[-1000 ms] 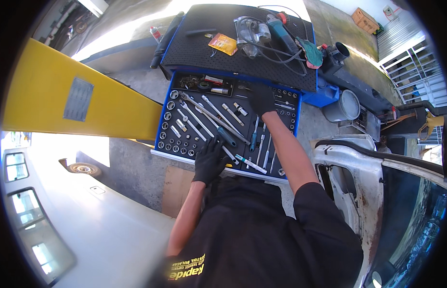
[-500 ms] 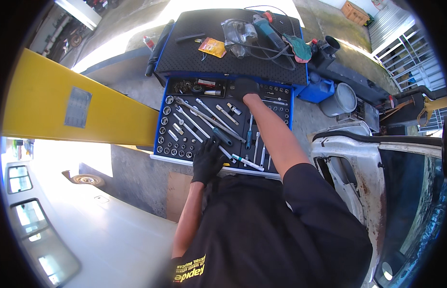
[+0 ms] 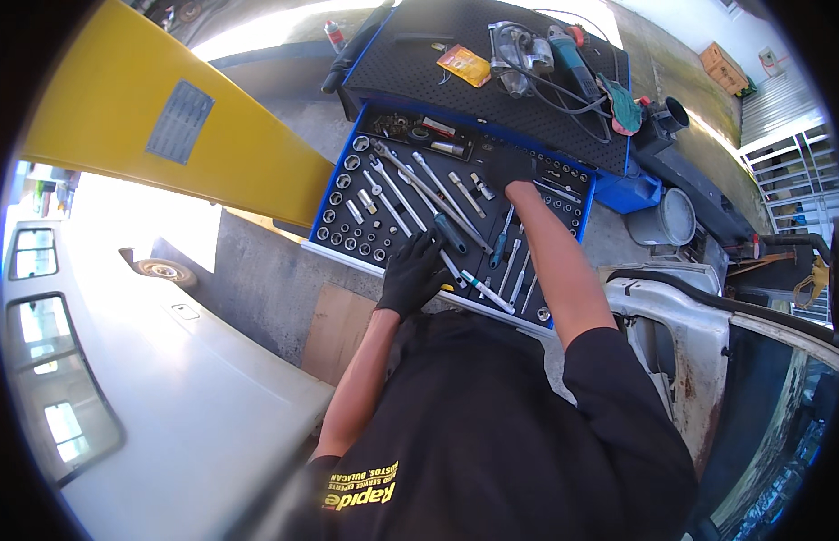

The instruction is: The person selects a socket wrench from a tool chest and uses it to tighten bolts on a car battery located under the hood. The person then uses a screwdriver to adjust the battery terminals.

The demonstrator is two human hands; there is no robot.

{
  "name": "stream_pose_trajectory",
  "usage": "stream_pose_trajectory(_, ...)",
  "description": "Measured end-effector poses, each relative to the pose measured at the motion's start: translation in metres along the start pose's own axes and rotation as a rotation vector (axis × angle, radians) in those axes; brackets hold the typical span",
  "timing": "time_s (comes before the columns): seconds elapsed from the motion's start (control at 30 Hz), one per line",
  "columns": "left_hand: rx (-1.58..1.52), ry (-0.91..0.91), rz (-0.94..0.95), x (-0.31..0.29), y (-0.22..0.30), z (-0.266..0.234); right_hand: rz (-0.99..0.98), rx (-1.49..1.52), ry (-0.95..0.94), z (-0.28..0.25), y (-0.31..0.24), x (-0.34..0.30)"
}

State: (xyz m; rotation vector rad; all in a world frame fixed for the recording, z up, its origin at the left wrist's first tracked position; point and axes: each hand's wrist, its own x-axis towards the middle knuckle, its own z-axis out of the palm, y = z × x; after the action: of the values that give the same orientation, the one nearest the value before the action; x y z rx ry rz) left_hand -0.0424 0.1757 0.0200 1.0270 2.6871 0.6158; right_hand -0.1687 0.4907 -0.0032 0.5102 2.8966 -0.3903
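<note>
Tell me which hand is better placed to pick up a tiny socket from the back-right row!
Probably the right hand: it's at the back of the drawer, close to those small sockets. The left hand is by the front edge, farther away.

I see matt black, fabric-like gloves (image 3: 404,281) on the left hand (image 3: 412,273) and the right hand (image 3: 511,169). Ahead and left of the left hand, I get shiny, smooth metal on the sockets (image 3: 367,202); just beside it, teal plastic on a handle (image 3: 450,233). Beyond both hands, the cabinet top (image 3: 397,81) looks matt and textured to me, the packet (image 3: 465,65) glossy, the rag (image 3: 623,108) crumpled cloth.
</note>
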Motion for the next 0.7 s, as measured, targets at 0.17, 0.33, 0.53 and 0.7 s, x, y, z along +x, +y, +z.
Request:
stream_pose_trajectory(0.17, 0.024, -0.022, -0.026, 0.001, 0.001, -0.003, 0.032, 0.064, -0.139, -0.051, 0.004, 0.013)
stream_pose_trajectory(0.33, 0.010, 0.020, 0.011, 0.006, 0.001, 0.004, 0.071, 0.155, -0.078, -0.042, 0.006, 0.014)
stream_pose_trajectory(0.53, -0.035, 0.010, 0.013, 0.004, 0.000, 0.003, -0.319, 0.028, 0.365, -0.038, 0.015, -0.066)
stream_pose_trajectory(0.7, -0.014, -0.027, 0.012, 0.003, -0.001, 0.003, -0.560, 0.104, 0.076, -0.032, 0.020, -0.158)
